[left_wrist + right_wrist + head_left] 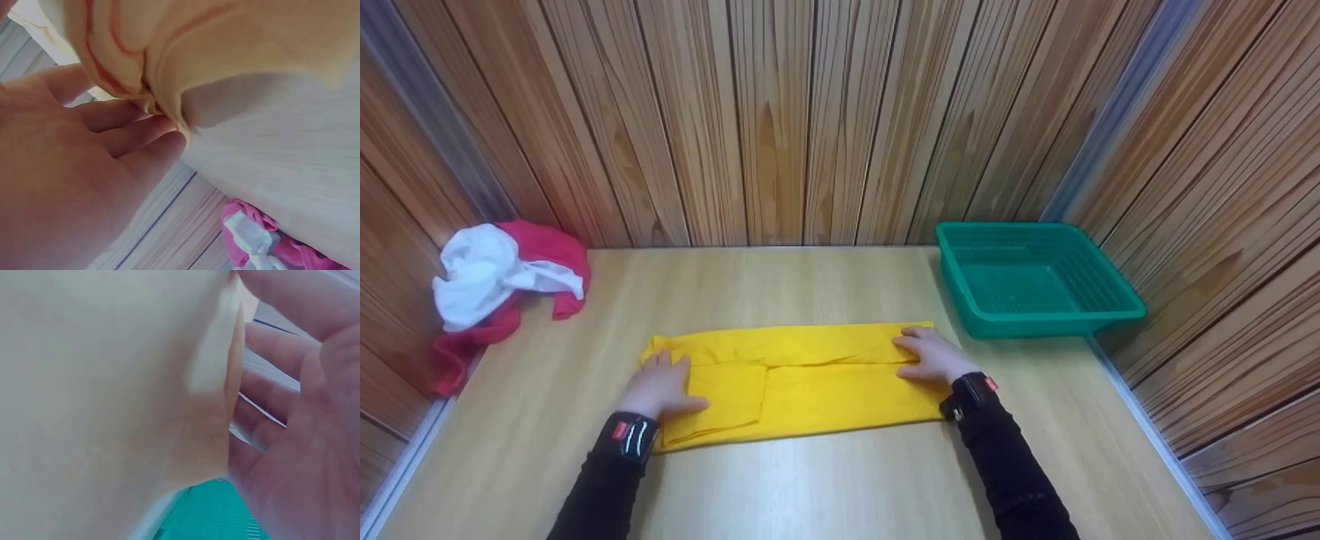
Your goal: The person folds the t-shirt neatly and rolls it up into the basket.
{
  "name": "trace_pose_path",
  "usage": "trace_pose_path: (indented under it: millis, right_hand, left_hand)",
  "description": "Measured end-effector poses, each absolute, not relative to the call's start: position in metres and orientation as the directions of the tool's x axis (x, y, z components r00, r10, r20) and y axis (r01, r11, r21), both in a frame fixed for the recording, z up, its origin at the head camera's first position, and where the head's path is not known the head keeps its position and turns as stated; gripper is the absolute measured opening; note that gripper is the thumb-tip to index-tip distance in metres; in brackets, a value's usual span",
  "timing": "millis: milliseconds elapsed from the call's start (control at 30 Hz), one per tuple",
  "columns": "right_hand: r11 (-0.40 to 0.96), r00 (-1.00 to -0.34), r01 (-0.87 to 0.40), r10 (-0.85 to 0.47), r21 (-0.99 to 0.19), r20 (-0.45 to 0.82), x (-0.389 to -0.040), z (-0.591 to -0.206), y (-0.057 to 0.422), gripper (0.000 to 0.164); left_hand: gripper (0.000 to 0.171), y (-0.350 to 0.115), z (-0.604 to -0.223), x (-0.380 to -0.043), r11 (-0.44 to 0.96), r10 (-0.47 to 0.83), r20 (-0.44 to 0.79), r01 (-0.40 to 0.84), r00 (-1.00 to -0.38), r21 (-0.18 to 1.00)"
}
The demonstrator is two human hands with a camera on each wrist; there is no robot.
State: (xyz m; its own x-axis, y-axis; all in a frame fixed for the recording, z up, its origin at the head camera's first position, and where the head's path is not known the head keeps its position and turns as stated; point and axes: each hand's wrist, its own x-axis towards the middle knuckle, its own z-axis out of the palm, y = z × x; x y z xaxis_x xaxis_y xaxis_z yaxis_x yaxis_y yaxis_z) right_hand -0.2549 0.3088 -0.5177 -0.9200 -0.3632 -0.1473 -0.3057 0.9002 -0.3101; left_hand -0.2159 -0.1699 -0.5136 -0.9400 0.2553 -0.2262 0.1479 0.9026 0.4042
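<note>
A yellow cloth (825, 397), folded into a long strip, lies across the table in the head view. At its left end, a smaller folded flap (727, 394) rests on top. My left hand (660, 386) lies on that end with fingers spread. In the left wrist view its nearly straight fingers (149, 154) touch the cloth's bunched edge. On the right end rests my right hand (934, 354), thumb apart from the fingers. The right wrist view shows its loosely bent fingers (267, 394) against the cloth's edge. Whatever lies beneath the folds is hidden.
A green plastic basket (979, 322) stands at the back right, close beyond my right hand. Crumpled white cloth (480, 274) and red cloth (559, 259) are heaped at the back left. Wood-patterned panels (780, 135) enclose the table (780, 495) at the back and sides.
</note>
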Motion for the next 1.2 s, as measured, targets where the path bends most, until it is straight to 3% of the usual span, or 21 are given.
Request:
trace_pose_path:
  millis: [567, 1200]
  right_hand:
    - [0.924, -0.945, -0.236, -0.29, -0.3, -0.149, -0.283, -0.52, 0.302, 0.066]
    - [0.929, -0.952, -0.185, -0.251, -0.319, -0.177, -0.29, -0.52, 0.296, 0.066]
  left_hand:
    - [0.094, -0.169, -0.514, -0.262, 0.899, 0.212, -0.227, 0.099, -0.951, 0.426]
    - [0.091, -0.17, -0.515, -0.267, 0.896, 0.188, -0.206, 0.082, -0.96, 0.436]
